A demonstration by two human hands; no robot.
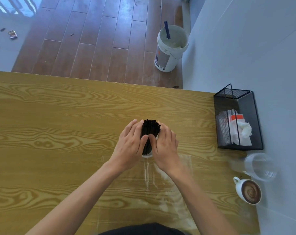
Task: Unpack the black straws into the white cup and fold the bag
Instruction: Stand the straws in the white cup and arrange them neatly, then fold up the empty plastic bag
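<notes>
The left hand [130, 144] and right hand [164, 146] cup a bundle of black straws [150, 131] between them, fingers curved around its sides, thumbs meeting in front. The straws stand in the white cup [147, 156], its rim showing just below the thumbs. The clear bag [171, 177] lies flat on the table [59, 124] beneath the right wrist.

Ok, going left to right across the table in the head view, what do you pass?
Left hand → black straws → right hand → black mesh basket
</notes>
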